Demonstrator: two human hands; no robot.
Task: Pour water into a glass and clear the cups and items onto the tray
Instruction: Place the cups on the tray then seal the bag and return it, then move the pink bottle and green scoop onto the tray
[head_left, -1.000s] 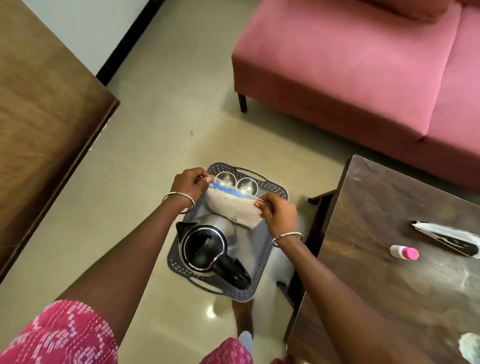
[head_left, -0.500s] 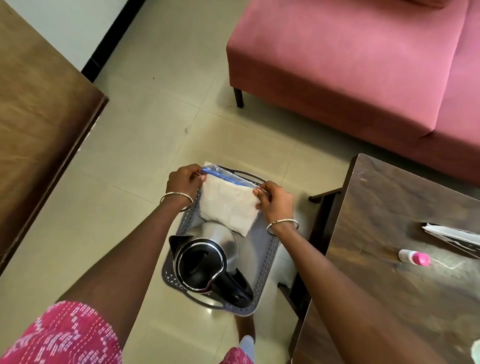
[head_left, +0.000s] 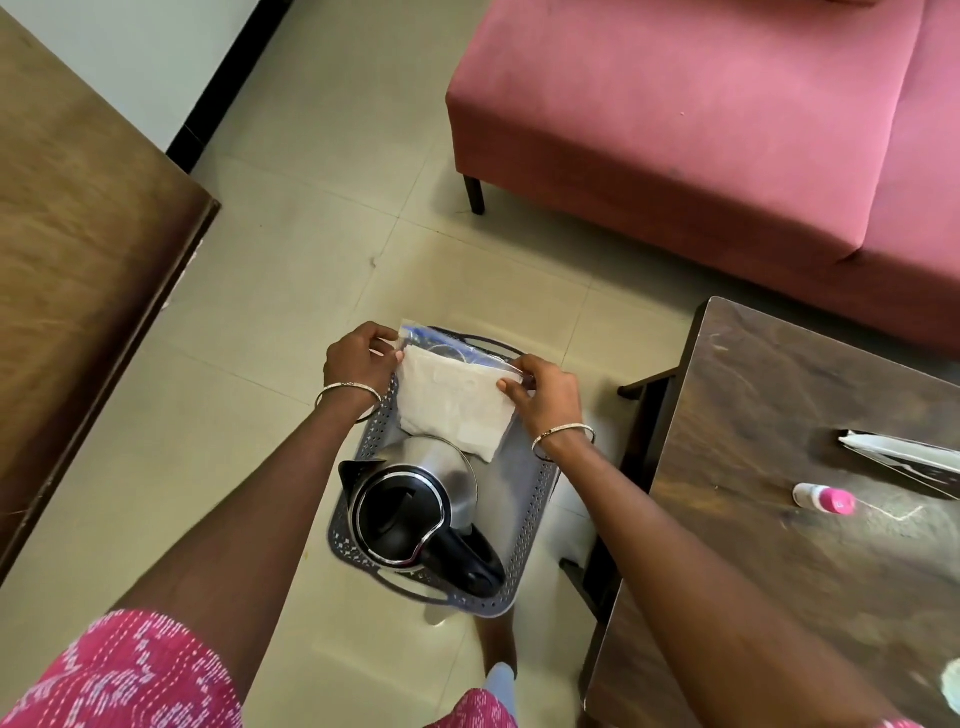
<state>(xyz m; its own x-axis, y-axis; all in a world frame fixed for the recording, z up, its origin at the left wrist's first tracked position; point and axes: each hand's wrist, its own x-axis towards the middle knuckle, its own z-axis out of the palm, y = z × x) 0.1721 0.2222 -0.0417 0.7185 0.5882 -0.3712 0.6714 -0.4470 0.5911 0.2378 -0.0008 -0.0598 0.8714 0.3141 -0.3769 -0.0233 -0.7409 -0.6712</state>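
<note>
From the head camera, the only view there was, the clearing looked well along but not finished. The grey perforated tray (head_left: 543, 501) sat low beside the dark wooden table (head_left: 779, 545) (what it rested on I could not make out). The steel kettle (head_left: 410, 509) with its black lid and handle already stood on the tray's near end.

Over the far end the person held a clear zip bag (head_left: 457, 410) with a blue seal strip and something white folded inside. The left hand (head_left: 358, 364) pinched the bag's top left corner between thumb and fingertips, and the right hand (head_left: 545, 395) pinched the top right corner the same way. The bag hung tilted, its lower edge just above the kettle's shoulder, and it hid whatever lay on the tray beneath it. I could see no cups or glass, so I could not judge whether the pouring was done.

On the table a small pink-capped bottle (head_left: 823, 501) lay on its side, with a white-and-black item (head_left: 898, 457) near it. By my reckoning the bag was about to go down, and those two were left to collect.
</note>
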